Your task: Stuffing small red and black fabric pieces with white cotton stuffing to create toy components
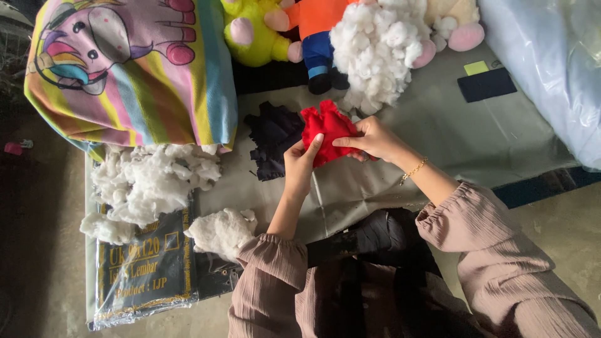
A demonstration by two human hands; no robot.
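Observation:
A small red fabric piece (327,128), crumpled and soft, is held up between both hands over a grey sheet (451,131). My left hand (300,164) grips its lower left side with the thumb on the front. My right hand (370,139) pinches its right side; a gold bracelet (413,169) circles that wrist. A heap of dark navy fabric pieces (273,138) lies just left of the red piece.
White stuffing lies in piles at the top (375,47), at the left (147,181) and near my left elbow (222,233). A striped unicorn-print pillow (131,69), plush toys (300,31), a plastic-wrapped dark packet (147,269) and a clear plastic bag (551,69) surround the sheet.

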